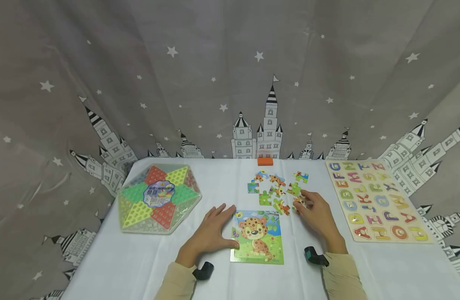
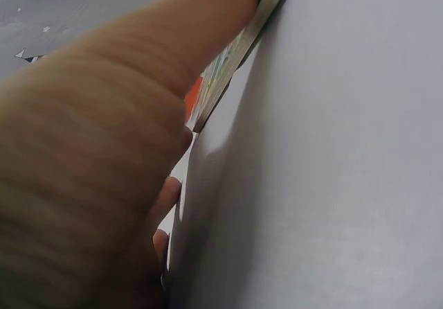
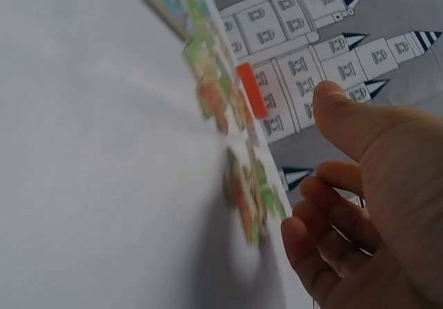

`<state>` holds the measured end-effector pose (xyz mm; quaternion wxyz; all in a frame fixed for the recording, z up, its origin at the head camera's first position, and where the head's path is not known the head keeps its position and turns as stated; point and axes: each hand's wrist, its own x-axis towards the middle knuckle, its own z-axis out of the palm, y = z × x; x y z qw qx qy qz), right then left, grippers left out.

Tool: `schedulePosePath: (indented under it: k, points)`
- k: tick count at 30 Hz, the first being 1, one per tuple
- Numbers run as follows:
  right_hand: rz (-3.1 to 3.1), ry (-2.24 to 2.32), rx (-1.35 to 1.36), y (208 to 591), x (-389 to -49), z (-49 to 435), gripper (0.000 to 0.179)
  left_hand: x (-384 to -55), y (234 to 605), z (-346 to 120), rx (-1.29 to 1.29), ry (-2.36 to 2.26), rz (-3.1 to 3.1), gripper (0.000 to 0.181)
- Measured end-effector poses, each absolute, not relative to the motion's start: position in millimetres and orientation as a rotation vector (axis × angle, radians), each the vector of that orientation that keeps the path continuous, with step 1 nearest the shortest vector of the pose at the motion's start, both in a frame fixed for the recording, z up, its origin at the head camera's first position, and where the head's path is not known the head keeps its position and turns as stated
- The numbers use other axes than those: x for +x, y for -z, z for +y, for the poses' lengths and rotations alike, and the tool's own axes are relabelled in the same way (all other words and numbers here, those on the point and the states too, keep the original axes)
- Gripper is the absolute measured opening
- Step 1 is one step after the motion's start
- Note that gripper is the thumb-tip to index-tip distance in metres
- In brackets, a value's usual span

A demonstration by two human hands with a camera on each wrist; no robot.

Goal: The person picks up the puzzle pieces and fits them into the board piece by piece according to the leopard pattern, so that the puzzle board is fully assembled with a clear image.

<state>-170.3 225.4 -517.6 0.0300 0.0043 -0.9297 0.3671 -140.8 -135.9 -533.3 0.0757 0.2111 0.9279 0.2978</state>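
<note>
Head view first: flat on the white worktop [image 1: 113, 266], the picture board [image 1: 257, 238], and just beyond its far edge a scatter of loose puzzle pieces [image 1: 265, 198]. Light and stiff, by the look of it; not very fragile, perhaps a little slippery across the printed face. Best taken by the rims: the board at two opposite sides, a piece in a pinch across its edges. Lively colours, too: a spotted cub sitting on green grass under blue on the board, orange spots and scraps of green on the knobbed pieces. And at the board's left side, the left hand [image 1: 211, 233], fingers spread wide, thumb touching the edge. Across at the nearest right-hand piece [image 1: 298, 200], the right hand [image 1: 319, 212], thumb and forefinger close about it.

Left wrist now: thumb against the board's pale edge, the other fingers mostly hidden behind.

Over to the right wrist: thumb well apart from loosely bent fingers, nothing visible between. Pieces nearby, blurred and edge-on; hard to tell, fairly, whether touched or merely close.
</note>
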Motion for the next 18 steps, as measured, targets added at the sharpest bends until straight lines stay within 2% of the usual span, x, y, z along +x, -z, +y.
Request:
schedulePosePath:
  k: [8, 18]
  points:
    - [-2.890, -1.256, 0.023, 503.0, -209.6, 205.1, 0.054, -137.7, 537.0, -135.0, 0.609, -0.880, 2.768, 0.114]
    - [-2.906, -1.410, 0.055, 502.8, -259.3, 151.1, 0.061, -141.7, 538.1, -137.3, 0.658, -0.866, 2.788, 0.114]
